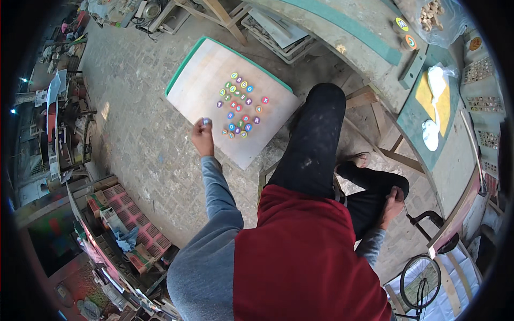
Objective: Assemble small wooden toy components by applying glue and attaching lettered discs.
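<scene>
The left hand (202,137) pinches what looks like a small, pale disc (206,121) between its fingers, over the near-left edge of the worktop (187,88), whose far edges are trimmed green. Coloured lettered discs (233,105) lie grouped between the worktop's middle and its right edge. Handling so small a piece well probably calls for a light grip on its rim, the wrist kept high and the sleeve clear of the loose discs, which look easy to nudge. The left arm reaches forward, slightly bent; the right hand (393,204) rests by the bent knee, its fingers curled, whether around anything I cannot tell.
</scene>
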The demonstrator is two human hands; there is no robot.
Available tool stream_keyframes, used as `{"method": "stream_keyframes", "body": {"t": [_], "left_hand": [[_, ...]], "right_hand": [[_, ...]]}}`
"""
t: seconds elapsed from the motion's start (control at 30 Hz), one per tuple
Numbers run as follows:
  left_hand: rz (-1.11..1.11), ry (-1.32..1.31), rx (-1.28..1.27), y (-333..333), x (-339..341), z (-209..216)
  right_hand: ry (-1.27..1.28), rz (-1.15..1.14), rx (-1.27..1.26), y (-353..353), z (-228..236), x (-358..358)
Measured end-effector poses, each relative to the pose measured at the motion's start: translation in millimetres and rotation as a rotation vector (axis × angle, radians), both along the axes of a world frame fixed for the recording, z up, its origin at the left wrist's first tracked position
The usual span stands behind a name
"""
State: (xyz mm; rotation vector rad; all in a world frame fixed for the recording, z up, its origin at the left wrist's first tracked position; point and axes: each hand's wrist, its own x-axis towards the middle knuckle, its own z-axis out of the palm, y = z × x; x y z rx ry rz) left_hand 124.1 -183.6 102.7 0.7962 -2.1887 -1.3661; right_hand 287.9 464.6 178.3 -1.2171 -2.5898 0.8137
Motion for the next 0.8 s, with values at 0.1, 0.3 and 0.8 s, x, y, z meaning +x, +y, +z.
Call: {"method": "stream_keyframes", "body": {"t": [0.1, 0.3, 0.8], "left_hand": [[0.111, -0.219, -0.17, 0.1, 52.0, -63.9], [0.131, -0.354, -0.124, 57.5, 98.9, -117.9], [0.062, -0.464, -0.234, 71.2, 75.8, -135.2]], "right_hand": [[-0.001, -0.004, 0.007, -1.7, 1.9, -1.4], [0.054, -0.002, -0.02, 2.6, -2.3, 5.2], [0.06, -0.009, -0.025, -3.3, 2.9, 3.0]]}}
